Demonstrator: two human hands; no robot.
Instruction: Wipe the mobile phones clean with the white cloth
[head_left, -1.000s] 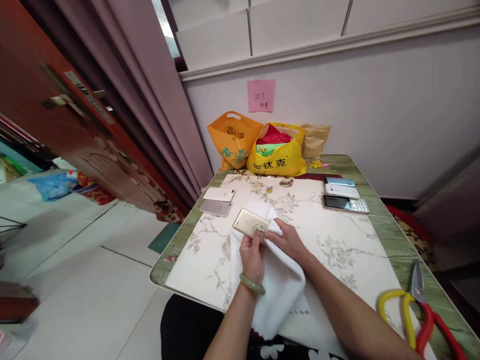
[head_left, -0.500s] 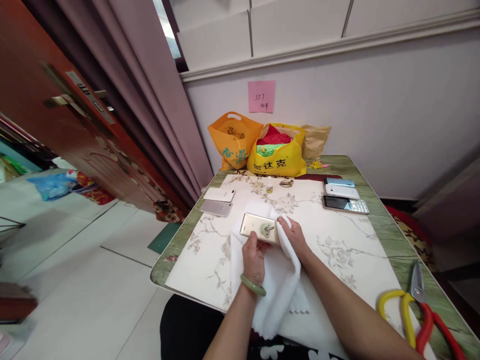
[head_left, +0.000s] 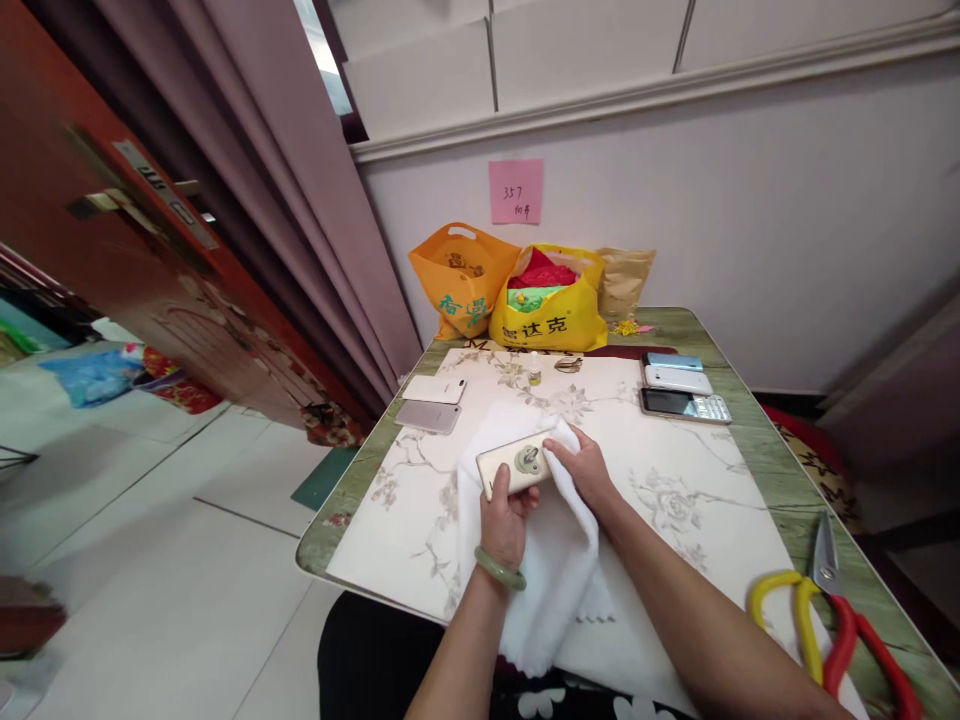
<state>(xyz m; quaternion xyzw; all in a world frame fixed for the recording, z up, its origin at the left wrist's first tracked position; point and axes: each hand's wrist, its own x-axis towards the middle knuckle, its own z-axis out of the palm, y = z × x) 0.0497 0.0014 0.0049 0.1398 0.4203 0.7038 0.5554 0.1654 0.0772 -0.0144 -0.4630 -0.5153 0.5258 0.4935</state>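
Head view: your desk (head_left: 322, 545) has a green, wood-look border around a pale floral mat (head_left: 390, 535), pushed up near a plain wall (head_left: 750, 220), with a mauve curtain (head_left: 300, 170) and a reddish door (head_left: 247, 325) off left, over white floor tiles (head_left: 180, 560). Your left grip (head_left: 504, 525) is clamped on the gold phone (head_left: 510, 455), thumb on its back, fingers underneath, so it's up in front of you above the white cloth (head_left: 551, 580). Your right grip (head_left: 589, 472) is closed on a bunched bit of that cloth, right at the phone's right end. Readable stuff: "357" plus small handwriting on the pink note (head_left: 516, 205), teal "香遇" on the orange bag (head_left: 480, 280), and black "达克" after a creased character on the yellow bag (head_left: 581, 310).
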